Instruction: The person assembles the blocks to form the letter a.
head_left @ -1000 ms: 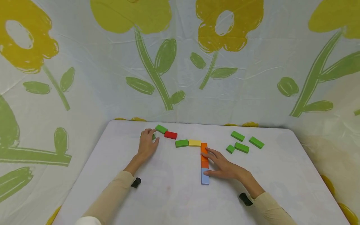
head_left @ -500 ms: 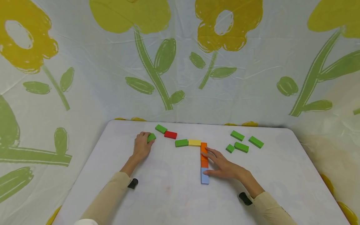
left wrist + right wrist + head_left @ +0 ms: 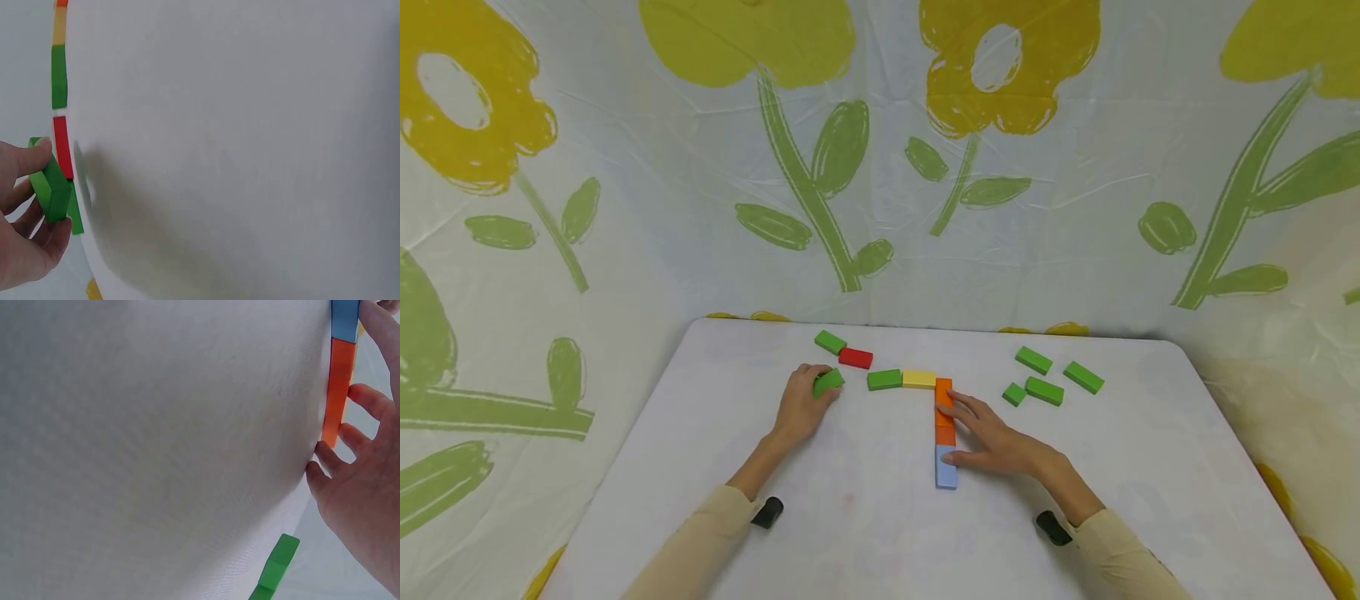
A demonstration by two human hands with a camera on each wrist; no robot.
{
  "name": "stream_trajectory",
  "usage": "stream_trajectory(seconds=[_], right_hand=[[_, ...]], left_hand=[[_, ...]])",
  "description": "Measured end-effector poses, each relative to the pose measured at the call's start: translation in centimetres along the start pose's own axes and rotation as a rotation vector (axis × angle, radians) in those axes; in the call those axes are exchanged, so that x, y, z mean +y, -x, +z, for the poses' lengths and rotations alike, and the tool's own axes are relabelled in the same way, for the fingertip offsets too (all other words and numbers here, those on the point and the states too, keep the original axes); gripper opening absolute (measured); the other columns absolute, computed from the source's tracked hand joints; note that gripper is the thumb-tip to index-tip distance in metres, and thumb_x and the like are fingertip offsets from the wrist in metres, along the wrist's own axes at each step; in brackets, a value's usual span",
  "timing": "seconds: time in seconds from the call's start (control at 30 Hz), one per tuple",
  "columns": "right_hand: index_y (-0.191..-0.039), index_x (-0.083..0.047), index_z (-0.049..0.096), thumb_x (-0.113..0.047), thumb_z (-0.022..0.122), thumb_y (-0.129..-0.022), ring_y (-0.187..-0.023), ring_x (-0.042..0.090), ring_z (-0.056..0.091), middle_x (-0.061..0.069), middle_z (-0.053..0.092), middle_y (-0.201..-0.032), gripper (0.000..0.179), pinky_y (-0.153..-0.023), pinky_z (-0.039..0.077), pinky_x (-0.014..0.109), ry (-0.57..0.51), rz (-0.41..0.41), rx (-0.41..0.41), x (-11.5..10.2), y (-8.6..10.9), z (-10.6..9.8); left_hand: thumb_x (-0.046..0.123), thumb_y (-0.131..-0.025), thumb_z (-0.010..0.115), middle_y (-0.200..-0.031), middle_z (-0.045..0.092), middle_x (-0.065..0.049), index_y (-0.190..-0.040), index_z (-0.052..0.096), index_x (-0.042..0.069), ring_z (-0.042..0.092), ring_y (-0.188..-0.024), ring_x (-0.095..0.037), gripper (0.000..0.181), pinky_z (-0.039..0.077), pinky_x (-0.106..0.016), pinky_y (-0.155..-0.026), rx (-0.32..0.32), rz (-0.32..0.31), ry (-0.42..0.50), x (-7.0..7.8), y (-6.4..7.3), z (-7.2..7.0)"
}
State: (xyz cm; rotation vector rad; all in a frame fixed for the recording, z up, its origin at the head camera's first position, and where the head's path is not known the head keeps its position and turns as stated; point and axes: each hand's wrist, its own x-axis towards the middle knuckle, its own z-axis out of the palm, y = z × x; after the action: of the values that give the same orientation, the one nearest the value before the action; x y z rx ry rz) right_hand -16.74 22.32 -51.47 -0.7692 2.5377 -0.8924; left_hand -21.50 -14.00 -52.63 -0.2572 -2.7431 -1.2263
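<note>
My left hand (image 3: 800,407) pinches a green block (image 3: 828,382) between thumb and fingers; the left wrist view shows this green block (image 3: 51,190) tilted, with its shadow on the table. Just beyond lie a red block (image 3: 855,358) and another green block (image 3: 830,342), their corners meeting. My right hand (image 3: 1000,442) rests with spread fingers along an upright row: a long orange block (image 3: 943,392), a short darker orange block (image 3: 945,435) and a light blue block (image 3: 946,477). Its thumb lies over the blue block, its fingertips at the long orange one.
A green block (image 3: 884,380) and a yellow block (image 3: 919,380) lie end to end, leading left from the orange block's top. Several green blocks (image 3: 1045,391) lie scattered at the right. The white table (image 3: 850,533) backs onto a flower-printed cloth (image 3: 1060,267).
My left hand first drew back left with the green block at its fingers, then carried it right, to just below the red block. My right hand has stayed in place.
</note>
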Motion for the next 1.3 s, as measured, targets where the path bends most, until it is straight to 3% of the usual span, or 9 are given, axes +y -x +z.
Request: stream_trajectory(seconds=[0.4,0.93,1.3], right_hand=[[-0.162,-0.018,0.032,-0.049,0.071,-0.095,-0.152,0.042,0.017,0.015,0.013,-0.169,0.083,-0.116,0.027,0.067,0.006,-0.001,-0.003,0.2,-0.3,-0.4],[-0.161,-0.016,0.034,-0.046,0.072,-0.096,-0.152,0.042,0.018,0.015,0.014,-0.169,0.081,-0.116,0.027,0.067,-0.006,0.012,-0.004,0.1,-0.3,-0.5],[-0.161,-0.016,0.035,-0.044,0.073,-0.095,-0.151,0.042,0.019,0.016,0.016,-0.168,0.081,-0.113,0.029,0.069,-0.009,-0.014,0.004,0.2,-0.2,0.0]], left_hand=[[0.012,-0.091,0.080,-0.115,0.065,-0.012,-0.126,0.067,0.001,0.055,-0.104,-0.026,0.038,0.048,-0.044,-0.091,-0.082,0.084,0.070,3.0,1.7,2.4],[0.015,-0.094,0.076,-0.116,0.065,-0.008,-0.127,0.069,0.005,0.054,-0.105,-0.021,0.035,0.050,-0.036,-0.091,-0.362,0.179,0.034,6.4,3.3,5.8],[0.021,-0.096,0.075,-0.117,0.066,-0.006,-0.131,0.070,0.007,0.052,-0.105,-0.019,0.038,0.050,-0.030,-0.092,-0.417,0.219,-0.035,7.2,3.3,7.5]])
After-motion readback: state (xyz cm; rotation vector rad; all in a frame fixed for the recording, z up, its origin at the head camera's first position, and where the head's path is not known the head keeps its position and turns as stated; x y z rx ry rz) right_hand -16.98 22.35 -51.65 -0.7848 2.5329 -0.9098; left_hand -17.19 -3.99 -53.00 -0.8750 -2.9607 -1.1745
